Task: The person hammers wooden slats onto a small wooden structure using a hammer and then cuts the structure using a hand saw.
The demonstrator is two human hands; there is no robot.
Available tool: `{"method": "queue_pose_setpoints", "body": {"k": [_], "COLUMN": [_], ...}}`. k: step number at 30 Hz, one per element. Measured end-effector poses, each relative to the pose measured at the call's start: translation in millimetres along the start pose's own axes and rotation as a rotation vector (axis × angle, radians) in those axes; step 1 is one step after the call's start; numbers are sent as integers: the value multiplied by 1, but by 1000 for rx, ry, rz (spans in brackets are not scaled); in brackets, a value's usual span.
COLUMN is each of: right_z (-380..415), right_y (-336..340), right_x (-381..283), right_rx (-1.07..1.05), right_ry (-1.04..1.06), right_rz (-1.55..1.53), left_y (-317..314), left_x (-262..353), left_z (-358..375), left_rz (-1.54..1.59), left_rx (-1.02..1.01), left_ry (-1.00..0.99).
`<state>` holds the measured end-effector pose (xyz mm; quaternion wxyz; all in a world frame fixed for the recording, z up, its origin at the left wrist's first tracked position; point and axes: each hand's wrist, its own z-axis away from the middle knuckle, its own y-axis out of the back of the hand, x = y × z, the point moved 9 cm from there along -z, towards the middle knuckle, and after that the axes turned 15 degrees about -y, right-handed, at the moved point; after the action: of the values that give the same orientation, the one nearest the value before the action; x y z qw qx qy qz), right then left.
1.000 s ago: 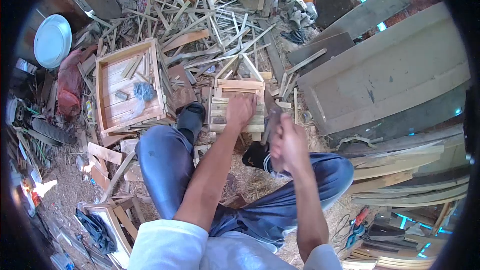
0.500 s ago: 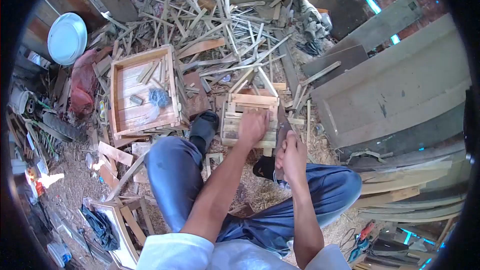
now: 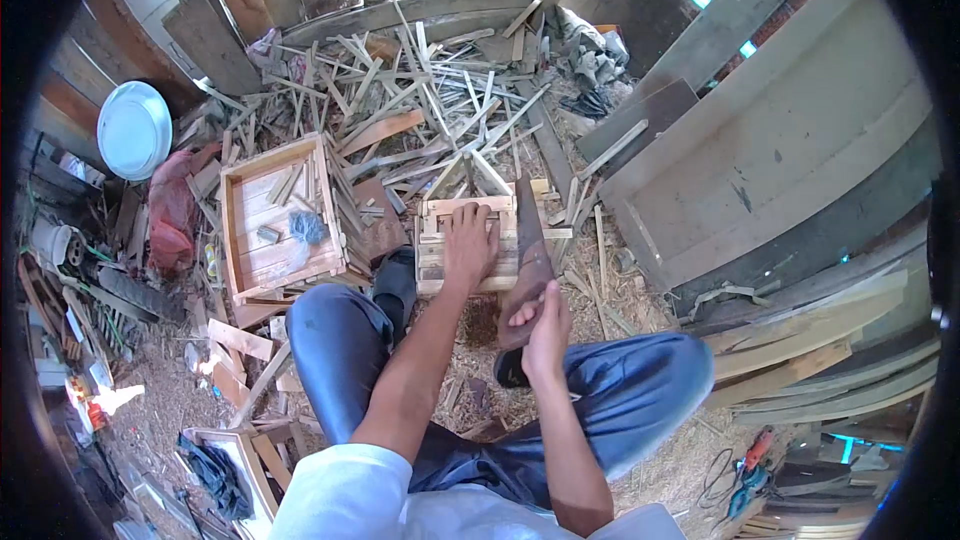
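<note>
My left hand (image 3: pixel 470 245) presses on a wooden strip (image 3: pixel 557 234) lying across a small slatted wooden box (image 3: pixel 430 272). Its fingers bend over the wood toward the far side. In my right hand (image 3: pixel 545 325) is a handsaw (image 3: pixel 527 248), gripped by the handle. The brown blade points away from me, along the right side of the box, and crosses the strip. My left hand hides part of the strip, and I cannot make out the saw's teeth.
At left stands a larger wooden crate (image 3: pixel 236 230) with a blue plastic bag (image 3: pixel 308 227) inside. Scrap sticks (image 3: pixel 385 127) pile up beyond. Large boards (image 3: pixel 760 160) lean at right. A white basin (image 3: pixel 135 130) stands far left, and a corded power tool (image 3: pixel 752 470) lies lower right.
The saw and my right hand have drawn back toward me, and the blade now tilts across the box's right side. My left hand stays on the box, its fingers more stretched. The view has shifted.
</note>
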<state>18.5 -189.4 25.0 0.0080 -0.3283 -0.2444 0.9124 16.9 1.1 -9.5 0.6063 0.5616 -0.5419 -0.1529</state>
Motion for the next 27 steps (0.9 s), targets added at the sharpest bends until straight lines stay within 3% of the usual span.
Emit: {"method": "queue_pose_setpoints", "body": {"k": [2,8,10,11,14,20,24,26,27], "right_z": [18,49,53,56,55,61,56,32,22], "right_y": [-15,-18,-26,-26,-54,-71,-98,-118,-118], "right_x": [-35,-75,-87,-90,-106,-137,-150,-162,-157], "right_rx": [85,217,227,252,246,438,424,411,417], "right_ry": [190,31,198,166,32,-352,-375,-167,-190], "right_rz": [383,700,953,961,1065,1054,986,1246,1251], "left_y": [15,7,-4,1,-11,-20,-22,-19,-17], "left_x": [3,9,-12,-9,-17,-18,-30,-27,-26], "left_z": [7,-18,-35,-32,-40,-54,-58,-58,-60], "left_rz": [-97,-129,-31,-126,-106,-122,-151,-130,-132], "left_rx": [240,229,177,339,74,45,-1,23,10], "left_ry": [-101,-120,40,-34,122,158,233,228,232]}}
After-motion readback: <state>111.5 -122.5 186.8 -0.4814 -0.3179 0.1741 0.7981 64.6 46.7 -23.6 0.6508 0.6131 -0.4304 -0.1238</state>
